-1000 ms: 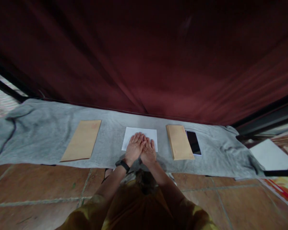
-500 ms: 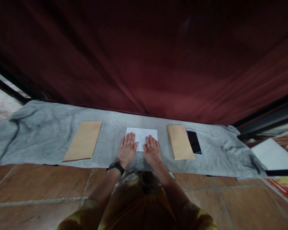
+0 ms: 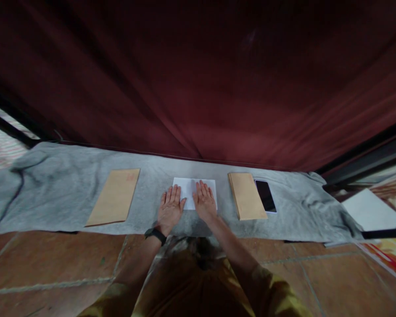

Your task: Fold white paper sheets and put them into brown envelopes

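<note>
A sheet of white paper [image 3: 188,187] lies flat on the grey cloth [image 3: 155,176] in front of me. My left hand [image 3: 170,207] rests palm down at the paper's left edge, fingers stretched out and partly off it. Flat on the paper's right half is my right hand [image 3: 204,200], fingers extended, covering part of the sheet. Neither hand grips anything. To the left lies a brown envelope [image 3: 115,196]. On the right is a stack of brown envelopes [image 3: 248,196].
A phone [image 3: 265,196] lies against the right side of the envelope stack. A dark red curtain [image 3: 198,101] hangs behind the cloth-covered surface. Far right, a white sheet [image 3: 371,211] sits near a dark metal bar [image 3: 386,234]. Tiled floor [image 3: 62,255] shows below.
My right hand has slid left and slightly forward on the paper. My left hand has shifted a little left, towards the paper's edge. The envelopes and phone have stayed in place.
</note>
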Motion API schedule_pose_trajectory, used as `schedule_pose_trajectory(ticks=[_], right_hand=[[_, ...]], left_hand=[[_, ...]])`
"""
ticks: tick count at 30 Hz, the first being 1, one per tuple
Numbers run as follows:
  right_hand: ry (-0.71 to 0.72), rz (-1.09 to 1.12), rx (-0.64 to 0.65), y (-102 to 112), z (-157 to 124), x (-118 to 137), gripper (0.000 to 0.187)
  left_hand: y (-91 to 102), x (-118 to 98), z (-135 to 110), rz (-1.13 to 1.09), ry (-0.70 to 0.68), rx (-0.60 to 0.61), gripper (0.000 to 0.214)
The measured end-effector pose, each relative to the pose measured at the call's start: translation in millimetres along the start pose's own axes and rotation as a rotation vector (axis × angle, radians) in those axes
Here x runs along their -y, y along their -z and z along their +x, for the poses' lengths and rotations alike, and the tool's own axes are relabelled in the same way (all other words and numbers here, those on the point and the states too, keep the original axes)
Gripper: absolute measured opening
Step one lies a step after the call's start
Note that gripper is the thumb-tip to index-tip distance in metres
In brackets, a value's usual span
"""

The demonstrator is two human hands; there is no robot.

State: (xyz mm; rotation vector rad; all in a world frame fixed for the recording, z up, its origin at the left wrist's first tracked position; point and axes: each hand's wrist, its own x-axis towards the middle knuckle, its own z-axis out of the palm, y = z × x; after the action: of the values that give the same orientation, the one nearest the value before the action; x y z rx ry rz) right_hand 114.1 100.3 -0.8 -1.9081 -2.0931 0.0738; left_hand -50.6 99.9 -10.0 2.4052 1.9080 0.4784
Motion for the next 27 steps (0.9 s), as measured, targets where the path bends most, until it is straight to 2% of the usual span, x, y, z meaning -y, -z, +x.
schedule_pose_trajectory(ticks=[3, 6, 13, 20, 24, 27], right_hand=[[0.048, 0.033, 0.046, -11, 14, 16, 0.055], [0.068, 0.032, 0.045, -21, 20, 14, 0.055], [0.027, -0.011, -0.01, -22, 24, -22, 0.056], [-0.023, -0.061, -0.066, -18, 13, -49, 0.058], [-0.01, -0.063, -0.083, -18, 10, -52, 0.059], [-0.002, -0.069, -0.084, -17, 9, -52, 0.058]], left_hand=[[-1.0, 1, 0, 0.011, 0.001, 0.009, 0.062], [-1.4, 2, -1, 0.009, -0.003, 0.011, 0.062], [-0.6, 0, 0, 0.0, -0.001, -0.014, 0.063], [1.7, 0, -1, 0.005, 0.017, 0.009, 0.062], [6.4, -18, 10, -0.025, 0.053, -0.008, 0.062], [4.0, -44, 23, -0.096, -0.034, 0.006, 0.06]])
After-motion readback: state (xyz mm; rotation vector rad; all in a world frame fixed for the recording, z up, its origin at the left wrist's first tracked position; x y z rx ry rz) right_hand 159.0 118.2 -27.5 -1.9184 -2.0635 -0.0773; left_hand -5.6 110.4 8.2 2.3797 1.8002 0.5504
